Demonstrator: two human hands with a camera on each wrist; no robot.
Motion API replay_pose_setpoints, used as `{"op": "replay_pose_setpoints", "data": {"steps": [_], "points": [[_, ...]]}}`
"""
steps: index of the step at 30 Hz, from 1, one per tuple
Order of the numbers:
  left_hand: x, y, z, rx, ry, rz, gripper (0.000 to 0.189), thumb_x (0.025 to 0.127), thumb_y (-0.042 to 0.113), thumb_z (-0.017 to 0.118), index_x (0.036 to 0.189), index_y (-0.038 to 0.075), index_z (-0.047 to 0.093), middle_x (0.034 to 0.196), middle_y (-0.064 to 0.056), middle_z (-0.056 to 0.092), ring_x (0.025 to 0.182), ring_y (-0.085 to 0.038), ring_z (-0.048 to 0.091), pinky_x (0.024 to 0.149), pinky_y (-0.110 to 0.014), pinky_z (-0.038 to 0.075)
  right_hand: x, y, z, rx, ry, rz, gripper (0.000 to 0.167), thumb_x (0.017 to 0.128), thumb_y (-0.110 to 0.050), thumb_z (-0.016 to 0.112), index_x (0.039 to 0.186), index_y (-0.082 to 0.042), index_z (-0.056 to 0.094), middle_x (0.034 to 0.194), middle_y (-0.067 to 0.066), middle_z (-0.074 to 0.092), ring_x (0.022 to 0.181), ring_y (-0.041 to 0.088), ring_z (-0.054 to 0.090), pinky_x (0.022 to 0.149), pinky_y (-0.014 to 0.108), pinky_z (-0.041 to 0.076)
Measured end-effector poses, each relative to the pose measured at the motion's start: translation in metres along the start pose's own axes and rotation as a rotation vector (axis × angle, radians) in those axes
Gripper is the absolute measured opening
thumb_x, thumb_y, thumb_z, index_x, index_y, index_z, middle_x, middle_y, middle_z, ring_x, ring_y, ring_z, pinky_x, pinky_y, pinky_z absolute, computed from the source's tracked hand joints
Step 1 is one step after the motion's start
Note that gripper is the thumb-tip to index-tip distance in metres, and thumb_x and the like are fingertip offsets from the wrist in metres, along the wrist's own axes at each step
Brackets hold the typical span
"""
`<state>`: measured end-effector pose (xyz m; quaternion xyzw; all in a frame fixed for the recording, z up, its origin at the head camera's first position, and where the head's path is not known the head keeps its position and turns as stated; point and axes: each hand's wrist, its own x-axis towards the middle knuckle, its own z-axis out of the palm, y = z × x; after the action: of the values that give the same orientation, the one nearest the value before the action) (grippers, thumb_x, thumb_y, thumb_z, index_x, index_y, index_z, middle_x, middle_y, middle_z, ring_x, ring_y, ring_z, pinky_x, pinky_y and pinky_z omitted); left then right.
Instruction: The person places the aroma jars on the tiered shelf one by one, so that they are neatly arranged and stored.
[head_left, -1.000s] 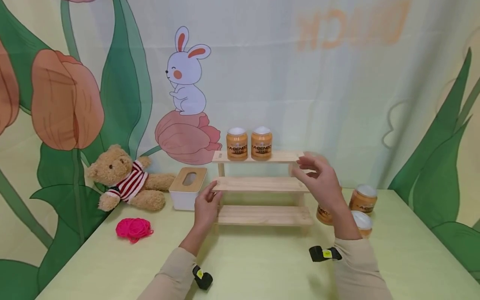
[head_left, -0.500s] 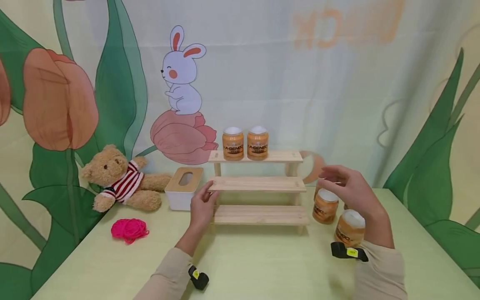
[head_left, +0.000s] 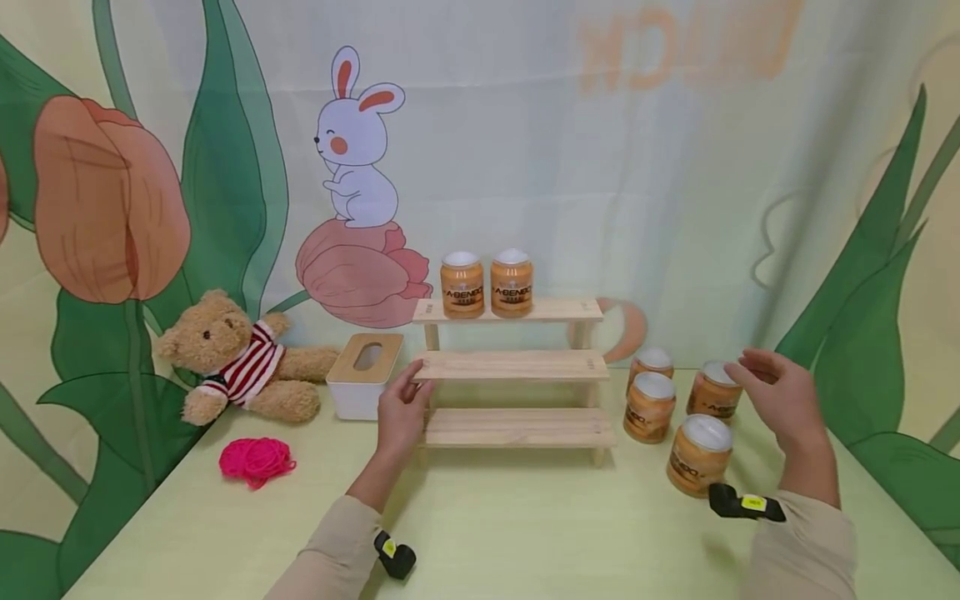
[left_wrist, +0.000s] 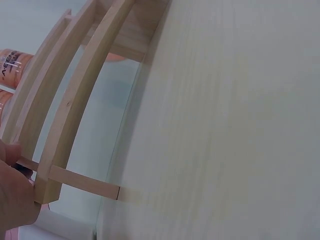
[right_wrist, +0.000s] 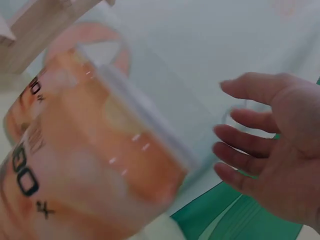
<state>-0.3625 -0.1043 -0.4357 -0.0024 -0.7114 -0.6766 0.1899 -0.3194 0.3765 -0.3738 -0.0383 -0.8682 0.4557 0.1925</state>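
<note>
A three-tier wooden shelf [head_left: 513, 365] stands on the table. My left hand [head_left: 400, 414] holds the left end of its middle board; in the left wrist view part of that hand [left_wrist: 17, 192] shows at the board ends. Two orange jars with white lids, a left jar [head_left: 462, 287] and a right jar [head_left: 512, 285], stand upright on the top board. Several like jars stand right of the shelf, among them a front jar [head_left: 700, 457] and a back right jar [head_left: 712, 395]. Beside the latter is my right hand [head_left: 783, 400], fingers apart, holding nothing. In the right wrist view this hand [right_wrist: 270, 130] is clear of the near jar [right_wrist: 100, 160].
Left of the shelf stands a white box [head_left: 365, 379] with a wooden lid. A teddy bear [head_left: 243, 358] in a striped shirt leans farther left, with a ball of pink yarn [head_left: 257, 461] in front. A printed curtain [head_left: 675, 183] hangs behind the table.
My right hand has moved from the top board's right end rightward and down to beside the jars on the table. My left hand keeps its place on the shelf.
</note>
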Motion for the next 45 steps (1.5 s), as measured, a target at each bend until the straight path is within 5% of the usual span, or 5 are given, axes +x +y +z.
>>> {"op": "replay_pose_setpoints", "data": {"steps": [7, 20, 24, 32, 45], "points": [[-0.001, 0.002, -0.002, 0.019, 0.0, 0.006, 0.045, 0.099, 0.008, 0.064, 0.143, 0.009, 0.056, 0.121, -0.02, 0.067, 0.093, -0.013, 0.061, 0.063, -0.015, 0.046, 0.011, 0.022, 0.006, 0.083, 0.12, 0.119, 0.073, 0.098, -0.042, 0.061, 0.151, 0.003, 0.038, 0.148, 0.026, 0.042, 0.136, 0.041, 0.038, 0.102, 0.045, 0.041], [0.0, -0.002, 0.0, 0.014, 0.005, -0.001, 0.044, 0.098, 0.006, 0.065, 0.141, 0.009, 0.058, 0.11, -0.024, 0.068, 0.073, -0.011, 0.053, 0.055, -0.016, 0.042, 0.031, 0.063, 0.015, 0.072, -0.075, 0.123, 0.101, 0.093, -0.047, 0.068, 0.156, 0.008, 0.011, 0.155, 0.036, 0.022, 0.139, 0.053, 0.026, 0.107, 0.065, 0.03], [-0.001, -0.001, 0.001, 0.007, 0.01, 0.005, 0.044, 0.098, 0.004, 0.064, 0.141, 0.008, 0.058, 0.111, -0.024, 0.068, 0.073, -0.013, 0.053, 0.054, -0.016, 0.042, 0.035, 0.069, 0.022, 0.093, -0.113, 0.136, 0.104, 0.092, -0.049, 0.07, 0.156, 0.008, 0.011, 0.154, 0.035, 0.025, 0.137, 0.049, 0.03, 0.107, 0.063, 0.032], [-0.001, 0.001, 0.001, -0.016, 0.012, -0.002, 0.043, 0.097, 0.004, 0.065, 0.14, 0.009, 0.059, 0.092, -0.012, 0.067, 0.065, -0.011, 0.049, 0.052, -0.017, 0.041, 0.035, 0.077, 0.034, 0.083, -0.106, 0.142, 0.086, 0.091, -0.053, 0.069, 0.147, 0.005, 0.04, 0.141, 0.027, 0.045, 0.122, 0.036, 0.045, 0.087, 0.04, 0.045], [0.0, -0.001, 0.0, 0.021, 0.015, -0.008, 0.043, 0.099, 0.007, 0.064, 0.142, 0.01, 0.058, 0.117, -0.024, 0.067, 0.074, -0.011, 0.053, 0.055, -0.017, 0.041, 0.036, 0.072, 0.031, 0.045, -0.022, 0.154, 0.085, 0.087, -0.054, 0.072, 0.144, 0.004, 0.048, 0.138, 0.024, 0.05, 0.116, 0.03, 0.048, 0.074, 0.025, 0.045]]}}
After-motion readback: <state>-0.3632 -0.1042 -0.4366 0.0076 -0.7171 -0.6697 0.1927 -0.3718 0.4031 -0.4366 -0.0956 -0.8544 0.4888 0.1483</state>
